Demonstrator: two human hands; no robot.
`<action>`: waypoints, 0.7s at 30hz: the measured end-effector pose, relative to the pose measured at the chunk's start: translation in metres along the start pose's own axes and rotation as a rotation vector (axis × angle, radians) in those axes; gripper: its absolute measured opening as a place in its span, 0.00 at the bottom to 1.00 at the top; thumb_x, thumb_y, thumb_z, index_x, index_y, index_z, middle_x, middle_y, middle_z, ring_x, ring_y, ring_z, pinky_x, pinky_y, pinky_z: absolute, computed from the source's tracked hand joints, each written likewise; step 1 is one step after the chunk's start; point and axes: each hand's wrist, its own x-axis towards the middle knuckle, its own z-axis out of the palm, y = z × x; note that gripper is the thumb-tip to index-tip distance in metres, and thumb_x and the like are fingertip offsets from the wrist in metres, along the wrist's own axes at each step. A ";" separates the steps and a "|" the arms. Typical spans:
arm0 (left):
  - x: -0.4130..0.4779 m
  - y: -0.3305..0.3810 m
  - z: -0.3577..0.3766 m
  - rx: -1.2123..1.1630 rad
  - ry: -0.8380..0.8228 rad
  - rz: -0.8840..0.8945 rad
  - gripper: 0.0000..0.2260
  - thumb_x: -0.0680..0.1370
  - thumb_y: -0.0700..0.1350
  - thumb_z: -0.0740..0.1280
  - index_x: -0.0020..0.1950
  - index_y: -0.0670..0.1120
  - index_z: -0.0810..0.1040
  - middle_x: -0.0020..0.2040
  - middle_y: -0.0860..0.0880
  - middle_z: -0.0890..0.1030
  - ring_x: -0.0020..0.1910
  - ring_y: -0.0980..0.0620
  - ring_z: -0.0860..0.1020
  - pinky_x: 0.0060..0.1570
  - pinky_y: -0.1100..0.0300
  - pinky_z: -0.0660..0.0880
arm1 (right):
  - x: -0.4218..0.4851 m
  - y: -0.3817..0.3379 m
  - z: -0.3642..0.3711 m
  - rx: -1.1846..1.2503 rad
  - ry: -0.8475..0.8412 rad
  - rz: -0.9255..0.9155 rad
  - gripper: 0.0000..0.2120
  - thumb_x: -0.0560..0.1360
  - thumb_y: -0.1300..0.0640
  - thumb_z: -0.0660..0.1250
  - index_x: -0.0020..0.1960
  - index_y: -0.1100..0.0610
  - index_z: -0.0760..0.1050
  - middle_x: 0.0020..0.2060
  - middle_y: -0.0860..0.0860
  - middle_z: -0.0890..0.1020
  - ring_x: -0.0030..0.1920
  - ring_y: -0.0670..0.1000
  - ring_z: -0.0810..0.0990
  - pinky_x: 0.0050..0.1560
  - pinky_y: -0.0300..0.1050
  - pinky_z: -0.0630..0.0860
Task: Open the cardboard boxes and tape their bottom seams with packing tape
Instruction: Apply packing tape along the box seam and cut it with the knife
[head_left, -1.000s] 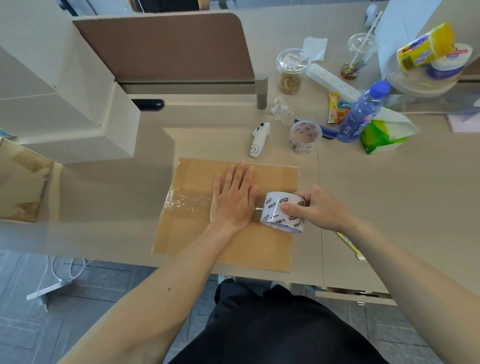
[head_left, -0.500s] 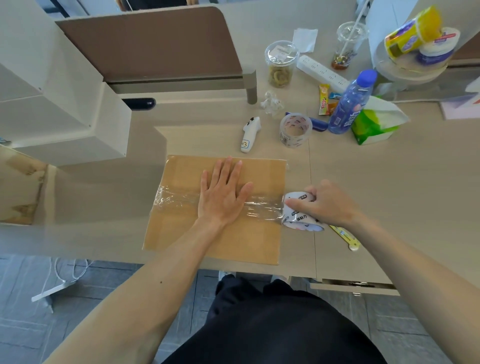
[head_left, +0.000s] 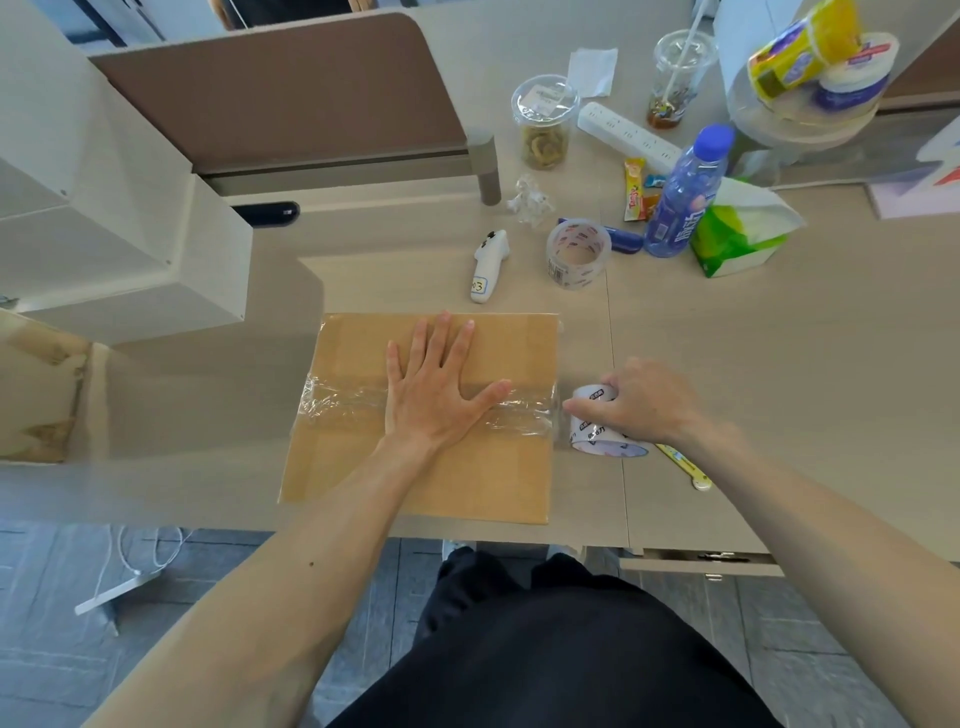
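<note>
Head view: right hand (head_left: 644, 405) grips tape roll (head_left: 597, 440) just beside box (head_left: 467, 478); left hand (head_left: 436, 395) flat on it.

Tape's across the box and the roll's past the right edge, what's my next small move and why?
Probably cut the tape strip at the right edge of the cardboard box. It spans the box, the left hand presses flat on it, and the right hand grips the tape roll on the desk past that edge. A yellow tool, perhaps a cutter, lies nearby.

A pale wood desk (head_left: 779, 364) with a brown partition (head_left: 291, 88) stands over grey floor tiles (head_left: 62, 649).
</note>
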 end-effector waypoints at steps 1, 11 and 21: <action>0.000 0.000 0.000 0.002 0.005 0.002 0.43 0.70 0.79 0.43 0.81 0.60 0.44 0.81 0.55 0.40 0.80 0.52 0.37 0.76 0.40 0.38 | 0.001 0.002 0.003 0.005 -0.003 0.016 0.30 0.69 0.32 0.67 0.25 0.55 0.63 0.22 0.49 0.65 0.23 0.48 0.61 0.25 0.43 0.57; -0.001 0.001 0.000 0.002 0.005 -0.012 0.43 0.70 0.79 0.44 0.80 0.61 0.44 0.81 0.57 0.40 0.80 0.52 0.38 0.76 0.40 0.38 | 0.013 0.018 0.021 0.064 -0.121 0.050 0.34 0.66 0.25 0.62 0.26 0.54 0.61 0.22 0.49 0.66 0.23 0.49 0.62 0.26 0.44 0.57; -0.004 0.000 -0.001 0.030 -0.010 -0.057 0.43 0.70 0.79 0.42 0.81 0.61 0.43 0.81 0.57 0.39 0.80 0.52 0.38 0.76 0.39 0.39 | 0.026 0.018 0.037 0.191 -0.141 0.055 0.31 0.69 0.31 0.67 0.29 0.58 0.67 0.23 0.50 0.70 0.24 0.50 0.67 0.26 0.41 0.60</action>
